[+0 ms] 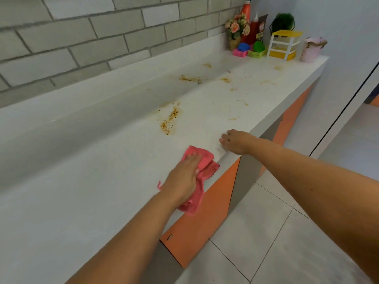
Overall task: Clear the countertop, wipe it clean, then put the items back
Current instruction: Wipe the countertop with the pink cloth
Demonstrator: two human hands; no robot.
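Left hand (182, 177) flat on pink cloth (207, 160), fingers straight, pressing it onto white worktop (92, 191) near front edge; part of cloth hangs over edge. Right hand (235, 142) rests at worktop edge just beside cloth, fingers loosely curled, seemingly holding nothing, tips blurred. Brown stains (170, 119) beyond cloth, mid-worktop. Far end: flowers (238, 27), red bottle (254, 29), yellow drawer unit (284, 46), pink cup (311, 49).
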